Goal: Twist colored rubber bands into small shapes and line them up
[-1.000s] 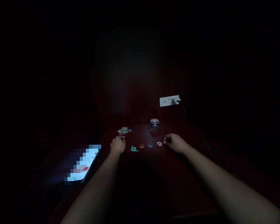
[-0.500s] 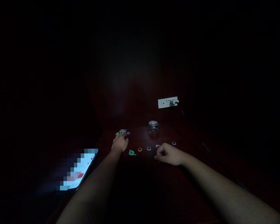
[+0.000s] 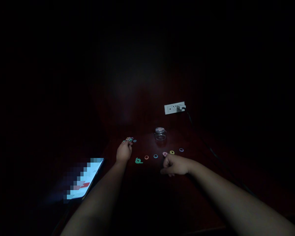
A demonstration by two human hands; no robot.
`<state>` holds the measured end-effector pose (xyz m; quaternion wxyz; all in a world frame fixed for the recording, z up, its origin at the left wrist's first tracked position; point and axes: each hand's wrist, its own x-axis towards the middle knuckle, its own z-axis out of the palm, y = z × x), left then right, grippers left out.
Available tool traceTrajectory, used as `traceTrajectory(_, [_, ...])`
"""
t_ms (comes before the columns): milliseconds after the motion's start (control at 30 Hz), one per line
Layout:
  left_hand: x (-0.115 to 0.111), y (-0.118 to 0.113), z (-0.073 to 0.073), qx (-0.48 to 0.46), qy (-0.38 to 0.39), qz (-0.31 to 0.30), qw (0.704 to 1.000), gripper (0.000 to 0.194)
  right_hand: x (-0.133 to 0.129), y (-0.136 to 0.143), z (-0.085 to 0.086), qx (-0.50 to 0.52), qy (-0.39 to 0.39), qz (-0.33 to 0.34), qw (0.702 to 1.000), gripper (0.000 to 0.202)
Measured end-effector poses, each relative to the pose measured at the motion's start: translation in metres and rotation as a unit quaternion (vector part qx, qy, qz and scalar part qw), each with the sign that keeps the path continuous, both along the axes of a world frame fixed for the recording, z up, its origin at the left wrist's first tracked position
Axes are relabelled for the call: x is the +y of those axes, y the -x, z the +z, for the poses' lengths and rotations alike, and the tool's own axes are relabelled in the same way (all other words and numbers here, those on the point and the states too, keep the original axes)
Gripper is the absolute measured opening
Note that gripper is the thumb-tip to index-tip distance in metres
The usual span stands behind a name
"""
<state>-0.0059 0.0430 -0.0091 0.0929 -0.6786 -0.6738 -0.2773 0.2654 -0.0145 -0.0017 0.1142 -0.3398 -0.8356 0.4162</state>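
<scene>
Head view, dim light. Our left hand [image 3: 124,152] is at the near side of the ring pile [image 3: 130,140], toward the back left corner of the table [image 3: 147,146]; we cannot tell whether its fingers are apart or pinching. Our right hand [image 3: 177,164] sits just in front of the pink ring [image 3: 164,153], fingers curled inward; whether they grip anything, we cannot tell. Row, from the left: green coil [image 3: 137,161], orange ring [image 3: 147,159], blue ring [image 3: 155,157], the pink one, yellow ring [image 3: 172,153], violet ring [image 3: 181,151]. Lidded jar [image 3: 160,134] between row and back edge. Lit screen [image 3: 88,178] by the left edge.
</scene>
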Motion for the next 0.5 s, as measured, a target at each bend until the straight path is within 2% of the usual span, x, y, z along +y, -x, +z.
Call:
traceTrajectory(100, [-0.004,0.000,0.001,-0.040,-0.013,-0.008,0.999,0.018,-0.001,0.001,0.003,0.015,-0.013,0.003,1.000,0.038])
traceTrajectory(267, [-0.012,0.001,-0.001,-0.144,-0.025,-0.065,0.987,0.021,-0.003,0.001,0.005,0.016,-0.029,-0.001,0.999,0.036])
traceTrajectory(400, [-0.024,-0.003,-0.001,-0.244,-0.038,-0.087,0.965,0.024,0.000,0.001,0.003,0.021,-0.043,0.008,0.999,0.037])
traceTrajectory(500, [-0.038,-0.016,0.002,-0.321,-0.041,-0.113,0.939,0.026,0.002,0.001,0.000,0.035,-0.034,0.012,0.999,0.038])
